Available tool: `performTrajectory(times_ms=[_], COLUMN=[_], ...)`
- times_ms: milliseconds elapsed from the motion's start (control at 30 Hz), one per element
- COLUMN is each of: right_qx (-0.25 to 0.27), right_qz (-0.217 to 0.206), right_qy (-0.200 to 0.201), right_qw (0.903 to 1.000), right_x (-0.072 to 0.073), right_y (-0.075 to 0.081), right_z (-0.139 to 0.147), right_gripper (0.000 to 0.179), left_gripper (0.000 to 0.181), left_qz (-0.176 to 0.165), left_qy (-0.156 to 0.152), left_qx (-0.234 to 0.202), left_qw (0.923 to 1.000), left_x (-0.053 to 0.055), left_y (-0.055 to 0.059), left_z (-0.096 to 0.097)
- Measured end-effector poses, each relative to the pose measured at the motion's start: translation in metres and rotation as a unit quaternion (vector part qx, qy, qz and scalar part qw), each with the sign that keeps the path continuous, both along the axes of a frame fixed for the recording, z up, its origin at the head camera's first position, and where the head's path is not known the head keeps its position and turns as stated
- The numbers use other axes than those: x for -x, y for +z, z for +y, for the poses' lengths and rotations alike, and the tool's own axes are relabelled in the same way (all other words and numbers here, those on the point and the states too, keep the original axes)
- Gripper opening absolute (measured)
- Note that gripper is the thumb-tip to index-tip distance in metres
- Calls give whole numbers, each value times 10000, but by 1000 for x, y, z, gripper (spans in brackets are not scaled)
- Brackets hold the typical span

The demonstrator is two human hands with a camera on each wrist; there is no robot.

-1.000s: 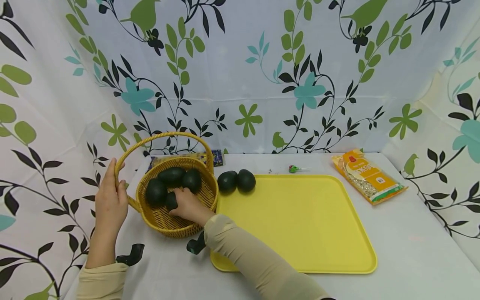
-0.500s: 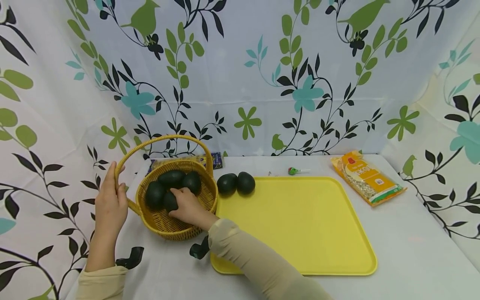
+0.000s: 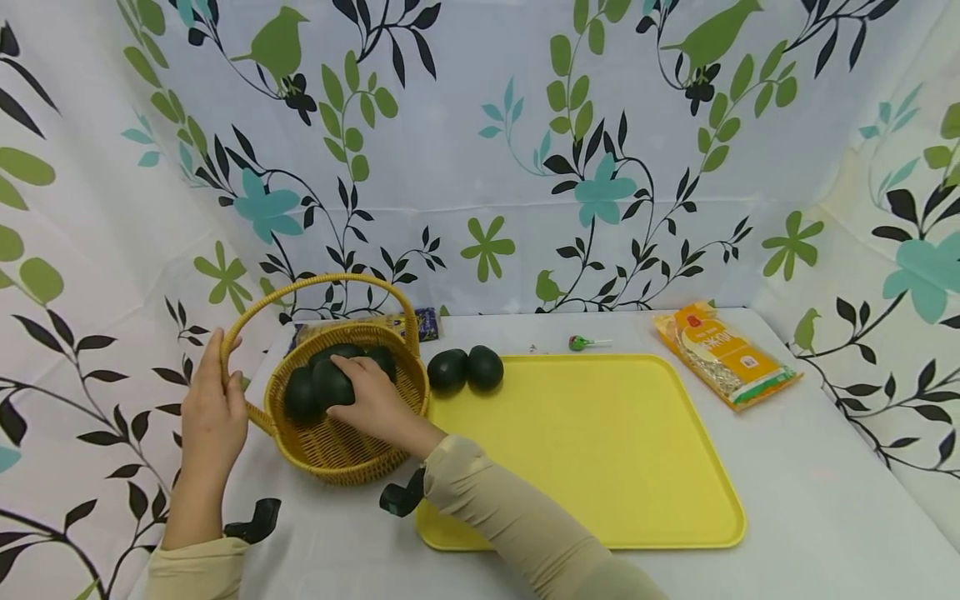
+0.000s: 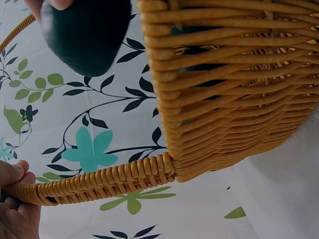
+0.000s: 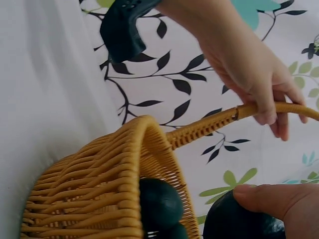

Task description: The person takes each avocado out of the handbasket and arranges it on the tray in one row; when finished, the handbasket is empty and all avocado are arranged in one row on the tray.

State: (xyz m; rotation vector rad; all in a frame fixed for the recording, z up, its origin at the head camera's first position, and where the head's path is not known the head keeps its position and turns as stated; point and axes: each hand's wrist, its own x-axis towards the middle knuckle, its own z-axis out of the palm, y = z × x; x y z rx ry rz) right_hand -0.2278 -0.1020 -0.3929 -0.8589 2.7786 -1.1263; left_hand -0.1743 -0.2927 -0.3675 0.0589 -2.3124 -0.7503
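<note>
My left hand [image 3: 213,412] grips the handle [image 3: 236,325] of a yellow wicker basket [image 3: 345,467] at the left. In the right wrist view that left hand [image 5: 249,74] has its fingers curled round the handle. My right hand [image 3: 378,408] holds a dark avocado [image 3: 332,385] by its side, over the basket. In the left wrist view the held avocado [image 4: 87,40] shows lifted beside the basket's wall. More dark avocados [image 3: 302,396] lie in the basket, partly hidden behind the held one.
Two avocados [image 3: 486,368] sit at the back left corner of a yellow tray [image 3: 592,458]. Behind the basket lies a dark blue and yellow packet [image 3: 427,323]. A lollipop [image 3: 581,342] and an orange bag of grain [image 3: 723,354] lie behind and right of the tray.
My right hand has lifted the avocado from among the others, up within the basket. My left hand keeps its grip on the handle. The whole view has shifted slightly.
</note>
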Motion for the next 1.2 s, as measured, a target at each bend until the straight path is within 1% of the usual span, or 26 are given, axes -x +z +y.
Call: performTrajectory(times_ms=[233,433,667,800,1033,1200], right_qx=[438,763,1321,1529,1782,1994], right_qz=[205,217,480,534,827,849], right_qy=[53,9,51,46,-225,-314], right_qw=[9988,9968,9901,9868,9803,9757], right_x=[-4,-9,-15,-16,-12,-10], right_y=[16,32,51,58,66,71], right_z=[11,25,45,58,75,86], right_gripper=[72,73,74,74,75,75], left_gripper=[66,66,66,66,66,65], left_qz=[54,67,-28,-42,-79,-98], left_qy=[-45,-95,-77,-99,-96,-68], left_qx=[21,16,-29,-38,-63,-96], left_qw=[10000,9999,10000,9999,9999,9999], left_x=[0,1,0,0,0,0], left_y=[-1,-2,-1,-1,0,-1], left_z=[0,-1,-1,-1,-1,-1])
